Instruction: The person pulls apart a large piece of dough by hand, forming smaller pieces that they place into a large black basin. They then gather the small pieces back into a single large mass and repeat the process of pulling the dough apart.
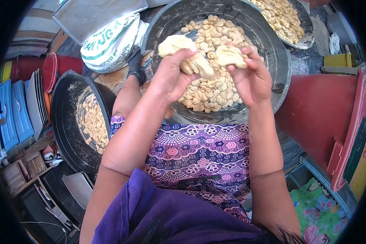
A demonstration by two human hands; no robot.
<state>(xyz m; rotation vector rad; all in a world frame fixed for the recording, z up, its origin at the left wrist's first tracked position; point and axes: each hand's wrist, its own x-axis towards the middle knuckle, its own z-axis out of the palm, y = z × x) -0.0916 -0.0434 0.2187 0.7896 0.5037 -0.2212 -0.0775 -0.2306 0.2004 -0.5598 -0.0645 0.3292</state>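
My left hand (pixel 173 77) is wrapped round a large lump of pale dough (pixel 177 45), which bulges out above and below the fingers. In my right hand (pixel 253 77) a smaller piece of dough (pixel 228 57) is pinched between thumb and fingertips. The two pieces are apart. Both hands are above a big black tub (pixel 282 69) between my knees. Many small flattened dough pieces (pixel 209 95) lie heaped on its bottom.
At left a second black tub (pixel 63 122) holds more dough pieces (pixel 92 120). Another full basin (pixel 309 40) stands at upper right. A large red bin (pixel 321 114) is close on my right. A white printed sack (pixel 110 44) and blue crates (pixel 14 110) lie to the left.
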